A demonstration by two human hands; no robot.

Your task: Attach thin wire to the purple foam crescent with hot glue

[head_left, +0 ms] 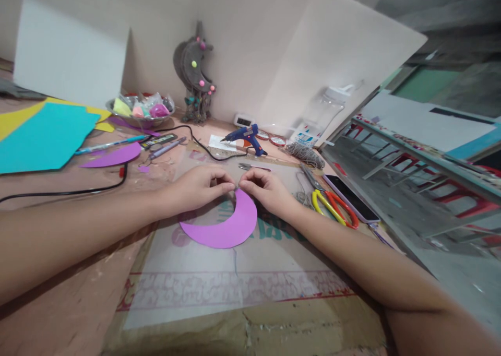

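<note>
A purple paper crescent [227,228] lies flat on a sheet of cardboard [219,288] in the middle of the table. My left hand [199,187] and my right hand [264,187] meet fingertip to fingertip at the crescent's upper tip. Both hands are curled, with fingers pinched together on that tip. A thin thread or line runs down from the crescent over the cardboard. What sits between the fingertips, besides the paper, is too small to make out.
A blue glue gun [247,135] with a black cord [97,188] stands behind the hands. Scissors [332,204] and a phone [350,198] lie at the right. Teal paper [43,137], another purple cutout [113,156], pens, a bowl of pompoms [143,109] and a crescent ornament [194,71] sit at the back left.
</note>
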